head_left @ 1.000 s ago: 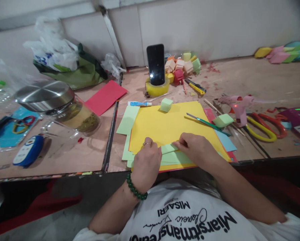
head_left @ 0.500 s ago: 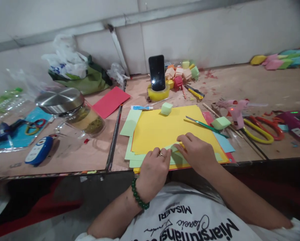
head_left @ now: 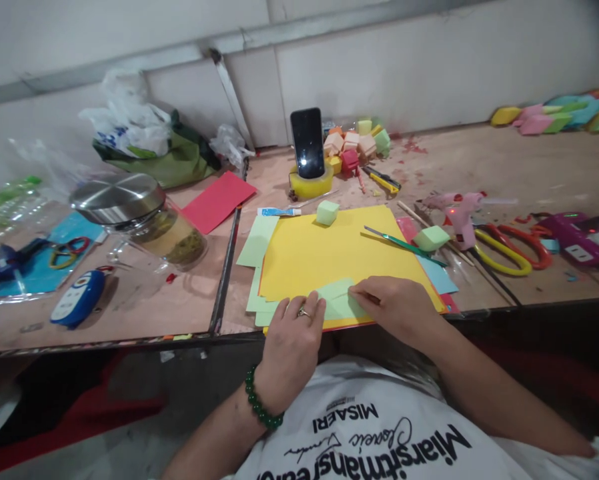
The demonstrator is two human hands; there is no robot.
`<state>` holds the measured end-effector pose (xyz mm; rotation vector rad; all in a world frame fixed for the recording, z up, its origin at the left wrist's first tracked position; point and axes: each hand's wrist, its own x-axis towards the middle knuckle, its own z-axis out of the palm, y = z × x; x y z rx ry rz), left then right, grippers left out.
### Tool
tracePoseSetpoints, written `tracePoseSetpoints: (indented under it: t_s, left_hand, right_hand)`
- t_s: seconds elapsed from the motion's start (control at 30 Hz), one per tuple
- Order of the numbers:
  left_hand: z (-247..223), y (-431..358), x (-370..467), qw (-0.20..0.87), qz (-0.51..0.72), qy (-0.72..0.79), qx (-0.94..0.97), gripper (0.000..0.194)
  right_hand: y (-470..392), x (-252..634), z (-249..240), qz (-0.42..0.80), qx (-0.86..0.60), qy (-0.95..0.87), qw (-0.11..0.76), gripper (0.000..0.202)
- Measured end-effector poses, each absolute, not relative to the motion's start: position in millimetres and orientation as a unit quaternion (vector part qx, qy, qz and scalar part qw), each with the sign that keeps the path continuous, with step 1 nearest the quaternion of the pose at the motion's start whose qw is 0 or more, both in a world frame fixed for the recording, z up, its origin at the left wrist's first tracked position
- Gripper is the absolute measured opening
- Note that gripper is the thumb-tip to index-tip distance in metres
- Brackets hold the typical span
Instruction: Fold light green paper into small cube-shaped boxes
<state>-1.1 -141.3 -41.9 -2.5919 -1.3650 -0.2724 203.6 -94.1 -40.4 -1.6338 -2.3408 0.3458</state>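
A light green paper (head_left: pixel 340 304) lies over the near edge of the yellow paper (head_left: pixel 329 253), with a crease or folded flap across it. My left hand (head_left: pixel 293 340), a ring on one finger, rests on its left part with fingers stretched out. At its right part, my right hand (head_left: pixel 392 301) pinches the paper between thumb and curled fingers. Beyond them a small green paper cube (head_left: pixel 327 213) sits on the yellow sheet. A craft knife with a green handle (head_left: pixel 404 245) lies across the sheet's right side, near another green paper cube (head_left: pixel 431 238).
To the right are a pink glue gun (head_left: pixel 462 217), scissors (head_left: pixel 509 253) and a purple device (head_left: pixel 579 237). A phone (head_left: pixel 307 143) stands in a yellow tape roll (head_left: pixel 310 183) at the back. A glass jar (head_left: pixel 164 233) and blue-white remote-like object (head_left: pixel 78 298) are left.
My hands have moved apart: the left slid a little left, and the right lowered over the paper. More of the light green paper shows between them. The whole view shifted slightly.
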Motion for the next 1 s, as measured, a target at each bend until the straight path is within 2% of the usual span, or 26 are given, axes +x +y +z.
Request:
tracePoseSetpoints:
  t_s: [0.2,0.37,0.47,0.53,0.6,0.77,0.9,1.0]
  left_hand:
    - [-40,-141,-7,0.066,-0.158,-0.461,-0.871,0.034]
    - [-31,-130,-2,0.012,-0.153,-0.509,-0.847,0.011]
    - [-31,-123,3,0.009,-0.126,-0.537,-0.834,0.013]
    - [-35,-120,5,0.008,-0.126,-0.540,-0.832,0.028]
    - [-39,-119,5,0.015,-0.144,-0.537,-0.831,0.039]
    - [-46,-118,4,0.074,-0.209,-0.508,-0.833,0.020]
    - [-48,-117,3,0.068,-0.217,-0.512,-0.828,0.036]
    - [-49,-117,2,0.058,-0.198,-0.509,-0.836,0.035]
  right_hand:
    - [-98,215,-41,0.130,-0.556,-0.806,0.158,0.021]
    - [-88,207,-46,0.062,-0.556,-0.806,0.195,0.030]
    - [-83,203,-53,0.061,-0.514,-0.829,0.212,0.024]
    - [-83,202,-56,0.069,-0.488,-0.834,0.248,0.015]
    - [-86,203,-58,0.065,-0.466,-0.834,0.288,0.017]
    - [-91,204,-55,0.004,-0.442,-0.827,0.348,0.024]
    - [-90,205,-54,-0.013,-0.433,-0.840,0.328,0.025]
    - [-91,204,-54,0.003,-0.408,-0.856,0.319,0.026]
